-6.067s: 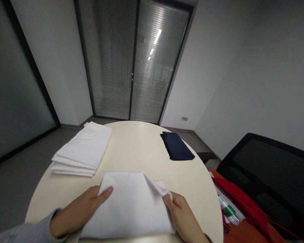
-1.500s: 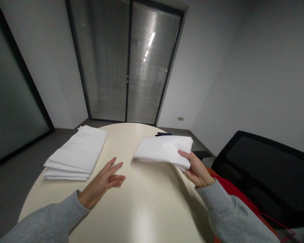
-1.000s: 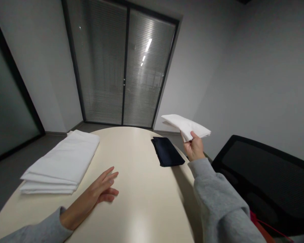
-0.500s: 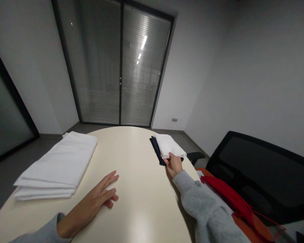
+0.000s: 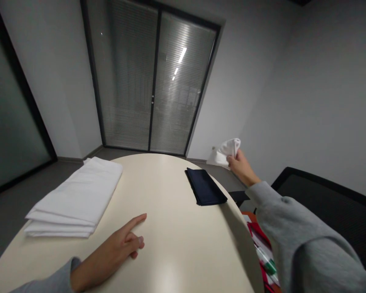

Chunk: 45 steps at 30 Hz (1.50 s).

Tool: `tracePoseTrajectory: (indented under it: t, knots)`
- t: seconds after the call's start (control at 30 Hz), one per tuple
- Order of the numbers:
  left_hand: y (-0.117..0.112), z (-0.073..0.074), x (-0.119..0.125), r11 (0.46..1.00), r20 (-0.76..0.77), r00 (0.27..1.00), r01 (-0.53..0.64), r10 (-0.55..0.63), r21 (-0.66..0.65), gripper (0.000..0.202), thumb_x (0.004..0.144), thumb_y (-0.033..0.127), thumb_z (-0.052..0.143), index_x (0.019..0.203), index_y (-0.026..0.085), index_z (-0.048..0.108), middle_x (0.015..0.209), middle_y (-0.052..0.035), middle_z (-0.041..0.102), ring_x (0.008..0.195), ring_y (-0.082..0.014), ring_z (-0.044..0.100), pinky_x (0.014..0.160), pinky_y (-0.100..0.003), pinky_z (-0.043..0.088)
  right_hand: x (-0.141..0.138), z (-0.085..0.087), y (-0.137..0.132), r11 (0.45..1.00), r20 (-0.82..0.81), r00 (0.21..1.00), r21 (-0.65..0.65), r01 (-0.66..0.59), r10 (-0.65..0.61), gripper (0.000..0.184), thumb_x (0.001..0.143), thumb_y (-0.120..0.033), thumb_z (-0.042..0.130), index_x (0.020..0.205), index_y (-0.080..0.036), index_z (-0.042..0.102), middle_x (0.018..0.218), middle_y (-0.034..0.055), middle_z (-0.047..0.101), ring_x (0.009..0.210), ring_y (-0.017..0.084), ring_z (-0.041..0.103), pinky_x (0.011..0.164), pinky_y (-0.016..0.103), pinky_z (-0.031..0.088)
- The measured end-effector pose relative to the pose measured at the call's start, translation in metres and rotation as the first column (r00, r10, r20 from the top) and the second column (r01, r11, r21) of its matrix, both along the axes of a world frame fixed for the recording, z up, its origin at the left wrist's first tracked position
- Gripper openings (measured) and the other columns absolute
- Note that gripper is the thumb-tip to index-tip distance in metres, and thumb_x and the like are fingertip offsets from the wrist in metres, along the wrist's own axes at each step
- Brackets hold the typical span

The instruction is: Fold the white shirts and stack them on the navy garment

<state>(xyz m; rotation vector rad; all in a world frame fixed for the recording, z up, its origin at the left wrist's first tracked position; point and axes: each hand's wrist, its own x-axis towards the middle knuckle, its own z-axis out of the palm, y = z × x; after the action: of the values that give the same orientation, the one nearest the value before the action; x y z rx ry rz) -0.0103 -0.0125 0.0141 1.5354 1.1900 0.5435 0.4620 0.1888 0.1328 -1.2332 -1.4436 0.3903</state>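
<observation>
My right hand (image 5: pixel 240 166) is raised past the table's right edge, closed on a folded white cloth (image 5: pixel 224 152). The cloth is gripped at its near right corner and tilts in the air. Below it, a folded navy cloth (image 5: pixel 206 187) lies flat at the right rim of the table. My left hand (image 5: pixel 122 246) is low over the near part of the table with nothing in it. Its index finger points forward while the other fingers curl loosely. To the left of that hand lies a large stack of folded white fabric (image 5: pixel 79 195).
The cream table (image 5: pixel 167 203) has a rounded far edge. On the right stands a black mesh chair (image 5: pixel 317 211) with its armrest near the rim. Red items (image 5: pixel 260 234) and a clear package lie on its orange seat. Behind the table is a glass partition (image 5: pixel 152 81) with blinds.
My right hand has lifted the white cloth off the navy cloth, moving up and to the right. My left hand's index finger now points out more and the others have curled. The view has shifted slightly.
</observation>
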Motion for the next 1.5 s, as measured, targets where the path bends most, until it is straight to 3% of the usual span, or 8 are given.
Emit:
tracePoseTrajectory:
  t: [0.2,0.43,0.57,0.77,0.97,1.17,1.3,1.5]
  knots:
    - [0.000,-0.007,0.003,0.999,-0.001,1.000,-0.023,0.023,0.027,0.084,0.090,0.065,0.056,0.160,0.023,0.038,0.088,-0.0008,0.068,0.081,-0.0220,0.064,0.083,-0.033,0.048,-0.008,-0.053,-0.056,0.981,0.647,0.740,-0.081,-0.175,0.186,0.043,0.086,-0.010,0.058,0.125,-0.026,0.069,0.130,0.0088,0.073,0.116,0.027,0.068,0.108,0.044,0.048]
    - [0.001,-0.008,0.010,0.992,0.046,0.994,-0.100,0.097,0.073,0.063,0.084,0.063,0.067,0.133,0.024,0.064,0.075,0.0012,0.064,0.063,-0.0201,0.061,0.065,-0.032,0.048,-0.015,-0.123,-0.100,0.987,0.864,0.492,-0.032,-0.160,0.108,0.049,0.088,-0.001,0.056,0.127,-0.027,0.071,0.144,0.0074,0.066,0.135,0.028,0.057,0.117,0.052,0.043]
    - [0.035,-0.001,0.042,0.996,0.135,0.990,-0.040,0.028,0.082,0.048,0.089,0.058,0.065,0.116,0.019,0.062,0.077,-0.0004,0.065,0.060,-0.0168,0.061,0.058,-0.029,0.050,-0.011,-0.135,-0.095,0.996,0.867,0.498,0.048,-0.077,-0.003,0.060,0.088,-0.001,0.054,0.142,-0.026,0.062,0.150,0.0087,0.061,0.137,0.029,0.055,0.116,0.051,0.045]
    - [0.156,0.012,0.151,0.971,0.269,0.942,-0.154,0.201,-0.185,0.057,0.095,0.049,0.065,0.137,0.015,0.047,0.120,-0.0172,0.068,0.071,-0.0181,0.071,0.060,-0.032,0.061,-0.019,-0.155,-0.091,0.993,0.817,0.566,0.114,0.030,-0.111,0.063,0.084,0.003,0.047,0.142,-0.018,0.063,0.148,0.0129,0.061,0.141,0.032,0.050,0.118,0.055,0.043]
    - [0.250,0.003,0.240,0.941,0.247,0.911,-0.339,0.330,-0.006,0.076,0.099,0.034,0.064,0.158,0.014,0.022,0.118,-0.0155,0.073,0.091,-0.0204,0.075,0.074,-0.029,0.061,-0.012,-0.162,-0.089,0.985,0.762,0.624,0.158,0.076,-0.171,0.070,0.079,0.004,0.047,0.143,-0.020,0.062,0.146,0.0110,0.063,0.139,0.030,0.051,0.115,0.053,0.048]
    - [0.281,-0.010,0.278,0.881,0.277,0.920,-0.359,0.278,0.308,0.076,0.099,0.024,0.063,0.163,0.022,0.022,0.135,-0.0117,0.069,0.116,-0.0196,0.070,0.102,-0.031,0.052,0.005,-0.166,-0.078,0.965,0.701,0.664,0.207,0.161,-0.262,0.074,0.085,0.006,0.039,0.149,-0.026,0.057,0.151,0.0082,0.059,0.149,0.030,0.040,0.117,0.059,0.045]
    - [0.286,-0.022,0.279,0.860,0.179,0.953,-0.298,0.245,0.414,0.065,0.093,0.016,0.065,0.154,0.015,0.044,0.146,-0.0161,0.062,0.136,-0.0256,0.058,0.117,-0.036,0.040,0.012,-0.168,-0.081,0.986,0.707,0.688,0.103,0.134,-0.167,0.074,0.082,0.005,0.046,0.147,-0.027,0.060,0.149,0.0066,0.061,0.146,0.031,0.044,0.118,0.058,0.044]
    - [0.286,-0.037,0.268,0.839,0.042,0.963,-0.254,0.268,0.482,0.067,0.088,0.014,0.063,0.153,0.014,0.049,0.142,-0.0193,0.061,0.134,-0.0306,0.058,0.116,-0.039,0.041,0.014,-0.167,-0.091,0.997,0.670,0.738,0.056,0.052,-0.076,0.066,0.089,0.000,0.045,0.146,-0.029,0.061,0.149,0.0058,0.061,0.145,0.029,0.045,0.120,0.059,0.042]
